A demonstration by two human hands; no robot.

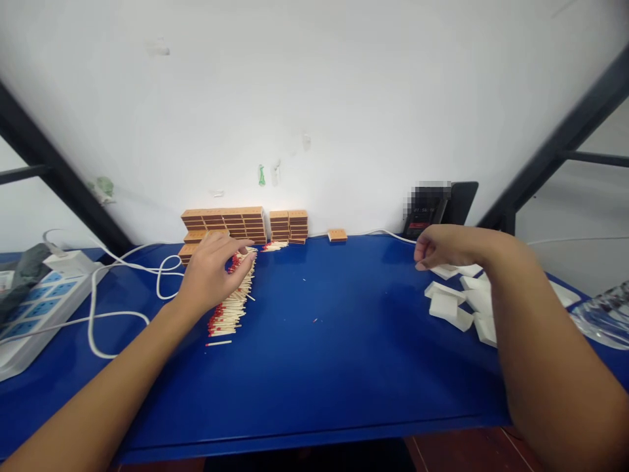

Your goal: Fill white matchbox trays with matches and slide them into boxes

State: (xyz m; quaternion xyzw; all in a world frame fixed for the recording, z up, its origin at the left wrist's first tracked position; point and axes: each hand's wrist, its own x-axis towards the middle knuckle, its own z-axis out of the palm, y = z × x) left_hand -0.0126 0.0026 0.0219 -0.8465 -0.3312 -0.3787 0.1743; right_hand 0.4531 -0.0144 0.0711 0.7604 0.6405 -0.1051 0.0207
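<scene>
My left hand rests over the far part of a long heap of red-tipped matches, its thumb and fingers apart. A single match lies just in front of the heap. My right hand is bent down above a pile of small white card trays, with its fingers curled in. Whether those fingers pinch anything is hidden. Behind my left hand, orange matchboxes are stacked in rows against the wall. A shorter stack of matchboxes stands beside them, with a few loose matches before it.
One matchbox lies alone at the back of the blue table. A dark phone-like device leans by the wall. On the left are a power strip and white cables. Clear plastic lies far right.
</scene>
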